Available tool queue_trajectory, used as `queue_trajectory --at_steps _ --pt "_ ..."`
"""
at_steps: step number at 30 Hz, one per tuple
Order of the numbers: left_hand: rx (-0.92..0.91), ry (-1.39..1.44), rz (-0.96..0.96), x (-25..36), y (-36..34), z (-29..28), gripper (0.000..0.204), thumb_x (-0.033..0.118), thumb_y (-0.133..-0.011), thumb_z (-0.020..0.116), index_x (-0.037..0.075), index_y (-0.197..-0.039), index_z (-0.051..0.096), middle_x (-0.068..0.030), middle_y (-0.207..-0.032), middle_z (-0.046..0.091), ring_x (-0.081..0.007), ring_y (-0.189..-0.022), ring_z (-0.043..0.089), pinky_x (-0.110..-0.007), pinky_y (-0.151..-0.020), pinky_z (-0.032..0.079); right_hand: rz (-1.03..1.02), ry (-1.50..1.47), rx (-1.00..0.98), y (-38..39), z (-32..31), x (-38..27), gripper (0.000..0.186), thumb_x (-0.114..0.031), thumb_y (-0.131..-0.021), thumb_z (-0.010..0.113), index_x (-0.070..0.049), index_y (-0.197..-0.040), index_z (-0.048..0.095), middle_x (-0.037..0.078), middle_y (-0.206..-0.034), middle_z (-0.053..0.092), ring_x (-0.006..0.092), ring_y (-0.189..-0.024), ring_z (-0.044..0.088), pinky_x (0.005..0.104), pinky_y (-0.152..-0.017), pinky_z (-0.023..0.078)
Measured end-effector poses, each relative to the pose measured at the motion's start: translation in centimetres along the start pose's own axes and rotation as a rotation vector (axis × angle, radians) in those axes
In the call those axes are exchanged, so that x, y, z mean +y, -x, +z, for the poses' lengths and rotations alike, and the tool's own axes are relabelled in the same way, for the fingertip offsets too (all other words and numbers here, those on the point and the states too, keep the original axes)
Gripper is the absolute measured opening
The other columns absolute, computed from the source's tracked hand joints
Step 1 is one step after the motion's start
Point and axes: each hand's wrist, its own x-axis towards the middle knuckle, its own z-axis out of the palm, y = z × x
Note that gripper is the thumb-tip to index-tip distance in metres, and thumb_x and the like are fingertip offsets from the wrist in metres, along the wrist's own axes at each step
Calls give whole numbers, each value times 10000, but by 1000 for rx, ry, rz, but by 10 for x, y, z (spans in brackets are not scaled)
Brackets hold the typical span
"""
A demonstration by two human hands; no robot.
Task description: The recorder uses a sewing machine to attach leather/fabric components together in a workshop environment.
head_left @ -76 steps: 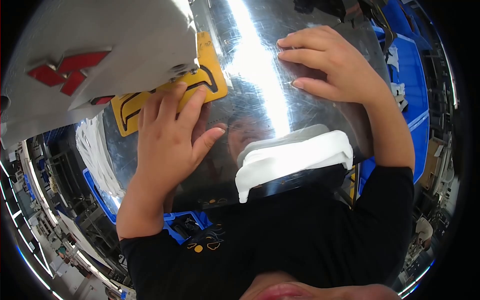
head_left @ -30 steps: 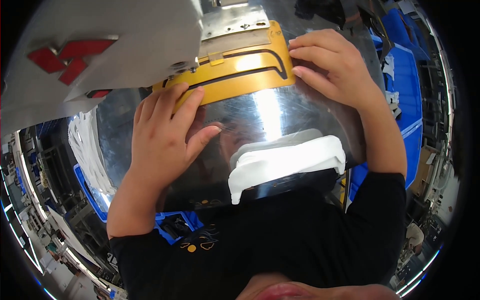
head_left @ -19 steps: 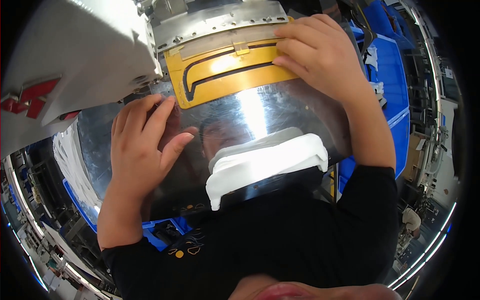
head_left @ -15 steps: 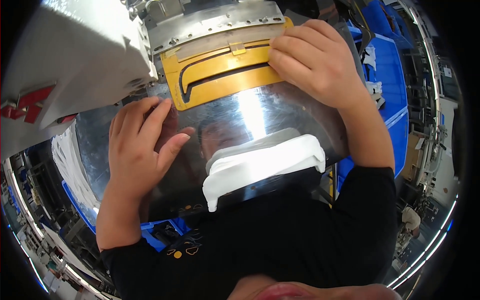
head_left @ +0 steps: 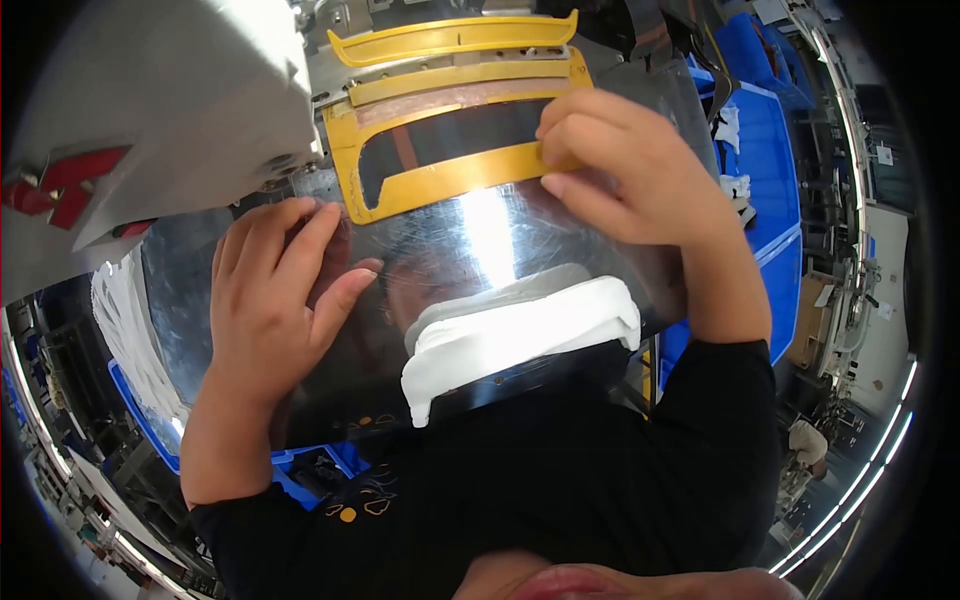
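Note:
The yellow template lies on the steel table with its upper cover raised and a dark curved cut-out exposed. My right hand is at the template’s right part, curled fingertips touching it and thumb apart from the index finger. My left hand rests open on the steel below and left of the template, fingers bent and thumb spread. Stacked white shaped pieces lie near the front edge, between my forearms.
The machine head with a red emblem overhangs at upper left. White strips hang at the left. Blue bins with white pieces stand at right, another below the table. A person is in the right background.
The template slid right, out from under my left hand, and its cover has swung up and away, exposing the cut-out. My right hand has moved downward and its thumb has separated from the fingers.

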Motion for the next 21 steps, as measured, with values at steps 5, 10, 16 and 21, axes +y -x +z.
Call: queue_trajectory --at_steps 5,10,16,21 --pt "15 3 -21 1 3 -2 493 331 -913 832 2 -1270 753 -155 -1275 697 -368 -1150 670 -466 -1014 544 42 -119 -200 -4 5 -3 241 -98 -887 769 -50 -987 555 137 -1028 575 342 -953 609 385 -826 528" --pt "38 19 -11 -2 1 3 491 327 -866 867 31 -1242 760 -117 -1228 687 -344 -1147 666 -466 -1020 536 54 -121 -161 -11 11 -1 234 -91 -886 758 -51 -989 552 141 -1037 564 327 -946 591 378 -842 515" --pt "57 4 7 -1 -1 3 488 327 -866 865 33 -1239 755 -112 -1195 681 -339 -1127 666 -463 -1004 546 267 -349 58 -14 15 22 322 -53 -856 795 -78 -1097 583 55 -1064 591 174 -942 564 311 -865 511" --pt "16 65 -26 3 -4 3 470 312 -912 838 11 -1262 752 -152 -1276 693 -362 -1172 659 -468 -1028 536 719 -732 75 -6 7 26 325 8 -921 789 -85 -1170 602 -25 -1094 629 55 -940 596 220 -859 512"
